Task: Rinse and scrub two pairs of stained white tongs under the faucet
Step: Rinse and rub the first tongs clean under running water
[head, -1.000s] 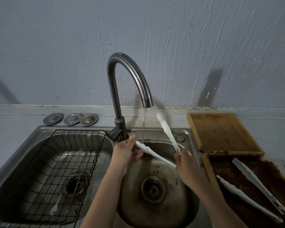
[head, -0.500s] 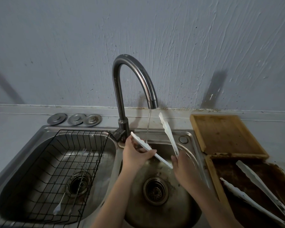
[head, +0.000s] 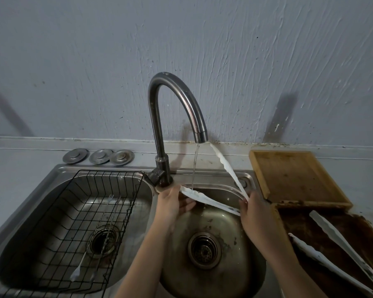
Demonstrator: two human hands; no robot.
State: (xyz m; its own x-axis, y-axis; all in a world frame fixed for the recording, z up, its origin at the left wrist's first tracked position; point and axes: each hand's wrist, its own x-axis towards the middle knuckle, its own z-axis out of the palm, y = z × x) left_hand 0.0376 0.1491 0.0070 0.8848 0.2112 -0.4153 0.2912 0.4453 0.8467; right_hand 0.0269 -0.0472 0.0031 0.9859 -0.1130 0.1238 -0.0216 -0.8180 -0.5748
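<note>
White tongs [head: 211, 201] spread in a V over the right sink [head: 222, 274], hinge end held in the right hand [head: 253, 214]. Lower arm under the thin water stream [head: 195, 166] from the faucet [head: 177, 100], its tip lying on the open left hand [head: 172, 203], fingers loose. Upper arm pointing up beside the spout. Second tongs [head: 336, 254] lying on a dirty tray [head: 353, 224] at right. Black rack [head: 78, 211] in the left sink.

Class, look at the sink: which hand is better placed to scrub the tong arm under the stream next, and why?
Left. The left hand cups the wet arm of the tongs beneath the water stream; the right hand grips the hinge end.
</note>
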